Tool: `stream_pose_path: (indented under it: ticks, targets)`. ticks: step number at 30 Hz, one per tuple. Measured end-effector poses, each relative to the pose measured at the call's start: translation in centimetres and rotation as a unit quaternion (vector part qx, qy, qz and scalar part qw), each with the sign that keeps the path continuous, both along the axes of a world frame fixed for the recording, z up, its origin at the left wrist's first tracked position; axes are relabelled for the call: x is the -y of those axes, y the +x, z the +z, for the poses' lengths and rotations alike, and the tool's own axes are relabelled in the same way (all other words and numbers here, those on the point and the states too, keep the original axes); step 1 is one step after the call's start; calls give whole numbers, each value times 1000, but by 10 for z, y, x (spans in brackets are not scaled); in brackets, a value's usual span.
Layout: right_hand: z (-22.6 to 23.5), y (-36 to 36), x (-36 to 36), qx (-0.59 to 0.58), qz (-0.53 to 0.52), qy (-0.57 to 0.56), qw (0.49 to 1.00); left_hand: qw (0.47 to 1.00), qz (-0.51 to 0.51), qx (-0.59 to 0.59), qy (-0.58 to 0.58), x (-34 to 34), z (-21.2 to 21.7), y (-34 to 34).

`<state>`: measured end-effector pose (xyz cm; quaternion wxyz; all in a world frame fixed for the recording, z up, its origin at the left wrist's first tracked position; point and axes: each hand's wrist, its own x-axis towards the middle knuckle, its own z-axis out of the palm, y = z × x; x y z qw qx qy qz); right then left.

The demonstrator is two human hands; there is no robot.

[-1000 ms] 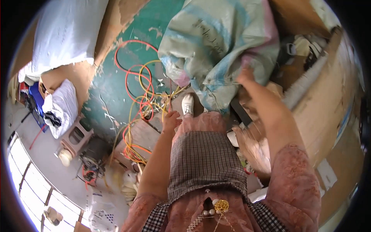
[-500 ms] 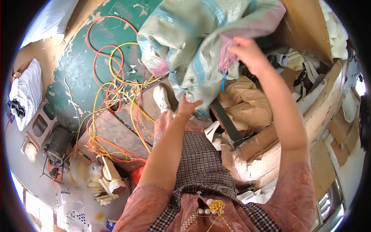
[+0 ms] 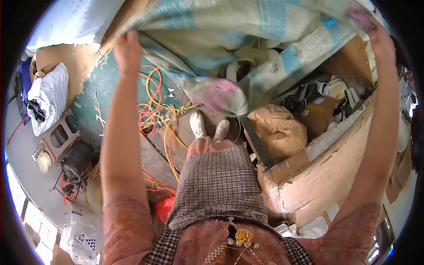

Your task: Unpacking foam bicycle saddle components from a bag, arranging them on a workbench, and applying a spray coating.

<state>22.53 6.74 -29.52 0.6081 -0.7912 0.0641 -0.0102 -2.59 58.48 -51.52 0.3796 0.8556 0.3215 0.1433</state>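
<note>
A large woven sack [image 3: 265, 22], pale green with blue stripes and pink patches, is spread wide between my two raised hands. My left hand [image 3: 128, 51] is closed on its edge at the upper left. At the upper right my right hand [image 3: 380, 39] grips a bunched pink corner. Between them the sack's mouth gapes, and pale, rounded pieces [image 3: 254, 59] show inside. A pink and white fold of the sack hangs down above my shoes. The sack's far side runs out of view at the top.
Orange and yellow hoses [image 3: 161, 106] lie tangled on the floor by my feet. To my right stands a torn cardboard box [image 3: 340, 163] with brown paper [image 3: 278, 130] and shoe-like pieces beside it. A dark motor [image 3: 79, 161] and a white bag [image 3: 51, 97] are at left.
Both arms have swung outward and up, the left to the upper left, the right to the upper right. The bunched sack is now stretched open, and my left hand has closed on its edge.
</note>
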Motion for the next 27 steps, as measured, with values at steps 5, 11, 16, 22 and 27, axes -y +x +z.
stream_pose_path:
  ticks: [5, 11, 16, 22, 27]
  targets:
    - [-118, -127, -180, 200, 171, -374, 889, 866, -323, 64, 377, -103, 65, 58]
    - [-359, -197, -151, -171, 466, -417, 761, 958, -16, -84, -273, -30, -27, 88]
    - [-398, -268, -118, -383, 715, -343, 474, 993, -30, -117, -8, 22, -63, 39]
    - [-456, -206, -88, -59, 307, -355, 881, 905, -400, -139, 37, 207, -78, 33]
    - [-466, -161, -95, -104, 379, -529, 752, 836, -507, -116, 178, 226, -173, 25]
